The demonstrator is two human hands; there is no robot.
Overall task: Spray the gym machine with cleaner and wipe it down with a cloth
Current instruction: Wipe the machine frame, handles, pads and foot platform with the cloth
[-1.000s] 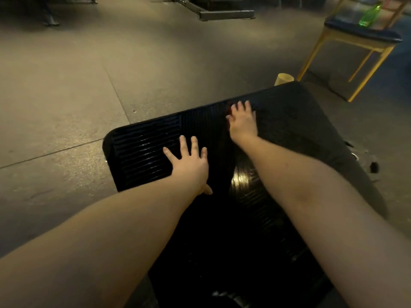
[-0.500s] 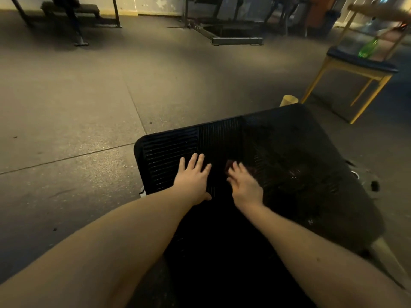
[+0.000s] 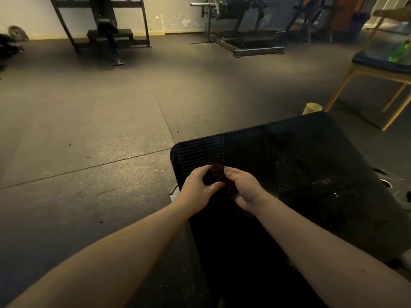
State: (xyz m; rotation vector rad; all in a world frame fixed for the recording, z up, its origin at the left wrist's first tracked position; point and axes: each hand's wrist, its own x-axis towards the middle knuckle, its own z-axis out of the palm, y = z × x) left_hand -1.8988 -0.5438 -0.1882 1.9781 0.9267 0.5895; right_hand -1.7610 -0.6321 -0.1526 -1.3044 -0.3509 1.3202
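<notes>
Both hands meet over the near left part of the black ribbed pad (image 3: 300, 165). The left hand (image 3: 196, 187) and right hand (image 3: 244, 188) each curl around a dark bunched cloth (image 3: 216, 177); its lower folds are lost in shadow.

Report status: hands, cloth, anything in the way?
Left hand and right hand both grip the dark cloth, bunched between them. Cloth over the black ribbed platform, near its left edge. Nothing seen in the way.
</notes>
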